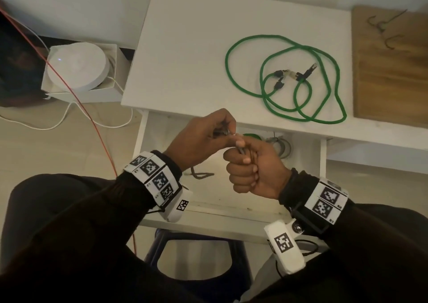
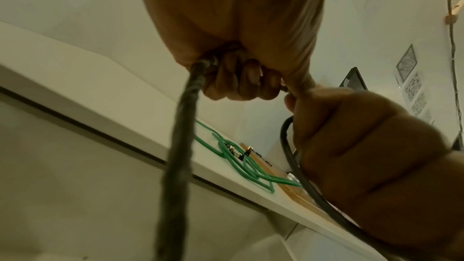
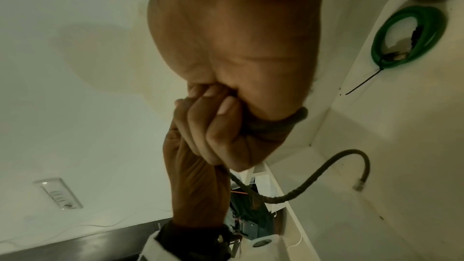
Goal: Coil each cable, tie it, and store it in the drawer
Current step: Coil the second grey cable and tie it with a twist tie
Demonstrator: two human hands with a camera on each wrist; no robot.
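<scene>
Over the open drawer (image 1: 231, 212) both hands hold one dark braided cable (image 2: 180, 146). My left hand (image 1: 222, 131) grips it in a fist, and a length hangs down from it. My right hand (image 1: 243, 161) is curled round other turns of it (image 3: 276, 122). The free end with its plug (image 3: 359, 186) hangs over the drawer floor. A loose green cable (image 1: 284, 75) sprawls on the white table top (image 1: 185, 48). A tied green coil (image 3: 409, 37) and a pale coil (image 1: 282, 145) lie at the back of the drawer.
A wooden board (image 1: 389, 66) with black ties (image 1: 382, 25) lies at the table's right end. On the floor to the left sits a white round device (image 1: 77, 65) in a box, with a red wire (image 1: 92, 117) and white leads. A stool (image 1: 196, 256) stands under the drawer.
</scene>
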